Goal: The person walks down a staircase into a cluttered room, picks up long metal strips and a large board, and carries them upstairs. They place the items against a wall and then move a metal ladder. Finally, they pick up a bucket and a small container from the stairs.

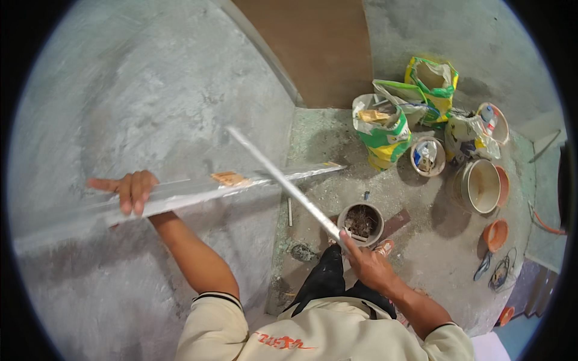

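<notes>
My left hand [135, 188] is closed over a long silver-grey metal strip [195, 197], its fingers hooked across the top edge. This strip runs along the grey wall [150, 108] from the far left toward the middle, and a tan patch [230, 178] shows partway along it. Whether it touches the wall, I cannot tell. In my right hand [368, 263] is the near end of a thin, straight silver bar [304, 201]. The bar slants up and left, crossing in front of the strip. Its far end points at the wall.
A bucket of dark debris [380, 224] stands by my feet. Open green-and-yellow sacks [385, 141] stand at the back, near a small bucket [442, 159]. To the right are a large pale bucket [484, 186], an orange bowl [496, 234] and a coil of wire [500, 275].
</notes>
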`<act>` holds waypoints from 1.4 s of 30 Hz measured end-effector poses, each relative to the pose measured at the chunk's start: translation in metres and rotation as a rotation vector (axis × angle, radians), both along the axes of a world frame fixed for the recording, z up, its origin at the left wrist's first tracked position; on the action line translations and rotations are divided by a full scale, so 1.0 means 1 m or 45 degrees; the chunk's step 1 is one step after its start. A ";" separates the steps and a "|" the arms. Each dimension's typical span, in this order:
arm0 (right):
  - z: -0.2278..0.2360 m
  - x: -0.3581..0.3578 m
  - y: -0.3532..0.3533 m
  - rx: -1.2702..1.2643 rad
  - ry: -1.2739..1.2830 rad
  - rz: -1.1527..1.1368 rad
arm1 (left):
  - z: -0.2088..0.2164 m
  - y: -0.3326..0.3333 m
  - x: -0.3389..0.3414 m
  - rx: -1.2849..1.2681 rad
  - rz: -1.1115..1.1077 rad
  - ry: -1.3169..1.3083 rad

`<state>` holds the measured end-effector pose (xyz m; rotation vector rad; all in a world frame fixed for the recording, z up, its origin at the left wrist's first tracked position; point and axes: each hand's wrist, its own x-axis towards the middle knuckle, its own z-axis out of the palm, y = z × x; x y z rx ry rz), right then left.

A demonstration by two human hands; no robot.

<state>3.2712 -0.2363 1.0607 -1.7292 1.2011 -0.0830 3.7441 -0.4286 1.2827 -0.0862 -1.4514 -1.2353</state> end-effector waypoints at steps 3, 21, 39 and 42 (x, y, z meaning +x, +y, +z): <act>0.001 0.005 0.001 -0.293 -0.114 -0.083 | -0.005 0.001 0.007 0.065 0.252 0.037; -0.008 -0.013 -0.008 -0.039 -0.001 -0.194 | 0.038 -0.029 -0.134 0.391 1.911 -0.029; 0.243 0.011 -0.078 -0.754 -0.316 -0.091 | 0.028 -0.105 -0.156 0.141 1.710 -0.094; 0.326 0.028 -0.114 -1.283 -0.638 -0.057 | 0.038 -0.093 -0.145 0.196 1.765 -0.152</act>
